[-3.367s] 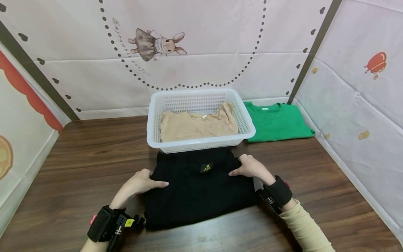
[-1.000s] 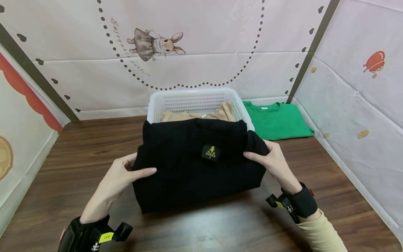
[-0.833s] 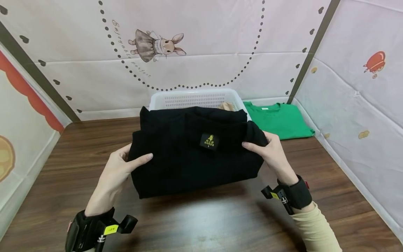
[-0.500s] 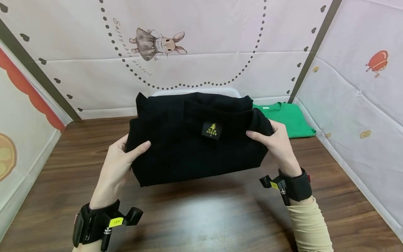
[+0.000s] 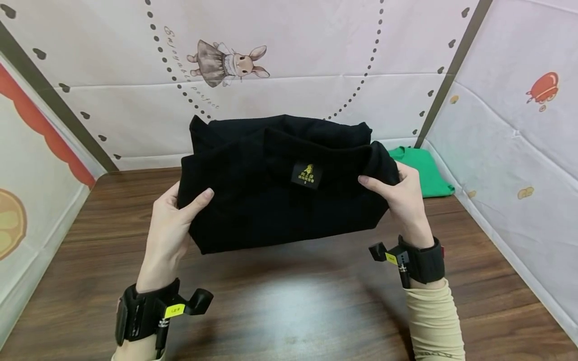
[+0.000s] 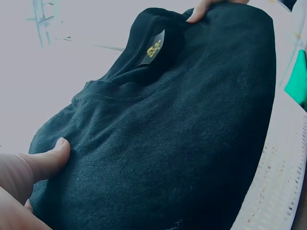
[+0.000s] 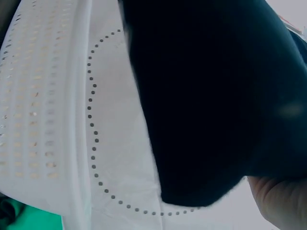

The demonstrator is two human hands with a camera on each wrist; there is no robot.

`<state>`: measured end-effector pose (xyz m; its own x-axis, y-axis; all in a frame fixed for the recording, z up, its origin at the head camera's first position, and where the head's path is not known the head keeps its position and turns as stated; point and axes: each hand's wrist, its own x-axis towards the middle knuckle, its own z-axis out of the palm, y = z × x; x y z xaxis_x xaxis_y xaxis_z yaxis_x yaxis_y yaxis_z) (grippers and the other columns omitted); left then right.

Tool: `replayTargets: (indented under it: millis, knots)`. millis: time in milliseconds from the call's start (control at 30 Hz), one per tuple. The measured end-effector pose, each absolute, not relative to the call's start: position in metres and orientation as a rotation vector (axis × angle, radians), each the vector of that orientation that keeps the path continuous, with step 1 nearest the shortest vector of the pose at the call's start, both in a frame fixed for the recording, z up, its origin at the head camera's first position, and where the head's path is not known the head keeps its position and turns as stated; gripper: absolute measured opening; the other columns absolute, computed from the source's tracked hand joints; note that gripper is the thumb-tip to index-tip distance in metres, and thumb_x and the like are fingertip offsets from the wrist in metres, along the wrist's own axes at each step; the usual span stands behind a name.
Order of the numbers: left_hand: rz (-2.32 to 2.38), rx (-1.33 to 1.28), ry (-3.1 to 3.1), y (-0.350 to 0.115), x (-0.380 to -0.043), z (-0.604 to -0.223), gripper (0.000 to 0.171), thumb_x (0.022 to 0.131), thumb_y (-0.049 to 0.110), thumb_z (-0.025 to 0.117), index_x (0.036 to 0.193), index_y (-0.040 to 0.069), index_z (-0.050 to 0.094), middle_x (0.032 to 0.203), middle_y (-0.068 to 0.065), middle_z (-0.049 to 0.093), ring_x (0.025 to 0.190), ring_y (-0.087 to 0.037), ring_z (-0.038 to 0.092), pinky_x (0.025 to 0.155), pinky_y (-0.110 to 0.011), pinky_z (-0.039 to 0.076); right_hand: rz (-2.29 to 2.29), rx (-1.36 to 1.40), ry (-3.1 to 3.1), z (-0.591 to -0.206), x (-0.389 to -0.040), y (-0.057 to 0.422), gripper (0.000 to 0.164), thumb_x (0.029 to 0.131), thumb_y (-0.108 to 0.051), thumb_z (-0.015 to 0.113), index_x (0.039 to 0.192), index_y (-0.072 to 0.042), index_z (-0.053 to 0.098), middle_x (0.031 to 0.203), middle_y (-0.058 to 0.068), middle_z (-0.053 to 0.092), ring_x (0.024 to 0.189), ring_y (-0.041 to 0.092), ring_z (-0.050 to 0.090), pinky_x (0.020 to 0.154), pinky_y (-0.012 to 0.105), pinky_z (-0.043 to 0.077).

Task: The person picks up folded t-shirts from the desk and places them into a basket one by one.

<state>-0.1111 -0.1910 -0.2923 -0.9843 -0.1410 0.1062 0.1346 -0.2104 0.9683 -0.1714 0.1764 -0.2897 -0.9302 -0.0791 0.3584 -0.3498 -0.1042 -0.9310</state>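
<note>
A folded black T-shirt (image 5: 280, 200) hangs in the air between both hands, its neckline up and a dark label with yellow print inside the collar. My left hand (image 5: 169, 225) pinches its left edge, thumb on the front and fingers behind. At the opposite edge my right hand (image 5: 404, 198) pinches the cloth the same way. In the left wrist view the left thumb presses on the shirt (image 6: 158, 134). The right wrist view has the shirt's dark underside (image 7: 201, 105) above the basket's level. From the head view the shirt hides the basket.
A white perforated basket (image 7: 38, 105) shows in both wrist views. To the right of it a folded green T-shirt (image 5: 426, 173) lies on the wooden table (image 5: 289, 311), partly covered by the black one. Printed cloth walls (image 5: 307, 45) stand at the back and sides.
Both hands have lifted the black T-shirt off the table, up and away in front of the basket. It now covers the basket, the beige shirt in it and part of the green shirt.
</note>
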Motion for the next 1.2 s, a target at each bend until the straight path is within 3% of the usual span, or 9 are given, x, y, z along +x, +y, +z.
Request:
replayTargets:
  millis: [300,633,867,1200]
  knots:
    - [-2.286,-0.015,-1.790,-0.1887,-0.1123,-0.2908,0.032,0.086,0.006,0.069,0.116,0.013,0.064,0.106,0.004,0.066,0.083,-0.006,0.069,0.069,-0.019,0.056,2.162,0.471,-1.906,-0.2843,-0.1699,0.1718,0.023,0.077,0.007,0.071,0.095,-0.008,0.073,0.091,0.000,0.072,0.089,0.017,0.065,0.079,0.028,0.054]
    - [-2.255,-0.001,-1.774,-0.1877,-0.1138,-0.2888,0.037,0.084,0.007,0.071,0.120,0.011,0.063,0.109,0.003,0.065,0.086,-0.007,0.068,0.070,-0.018,0.055,2.157,0.424,-1.877,-0.2824,-0.1706,0.1689,0.026,0.076,0.009,0.072,0.095,-0.008,0.073,0.089,0.001,0.071,0.089,0.017,0.064,0.079,0.028,0.054]
    - [-2.220,0.024,-1.800,-0.1875,-0.1148,-0.2876,0.037,0.083,0.008,0.072,0.119,0.012,0.064,0.106,0.003,0.066,0.083,-0.007,0.068,0.069,-0.018,0.055,2.147,0.415,-1.872,-0.2821,-0.1719,0.1673,0.022,0.075,0.009,0.071,0.087,-0.009,0.072,0.077,0.000,0.068,0.077,0.015,0.061,0.074,0.028,0.053]
    - [-2.219,0.022,-1.797,-0.1873,-0.1158,-0.2872,0.036,0.084,0.008,0.072,0.119,0.012,0.064,0.106,0.003,0.066,0.082,-0.007,0.068,0.068,-0.018,0.054,2.147,0.423,-1.843,-0.2815,-0.1725,0.1663,0.025,0.074,0.012,0.071,0.089,-0.008,0.073,0.084,0.001,0.071,0.085,0.017,0.063,0.076,0.028,0.053]
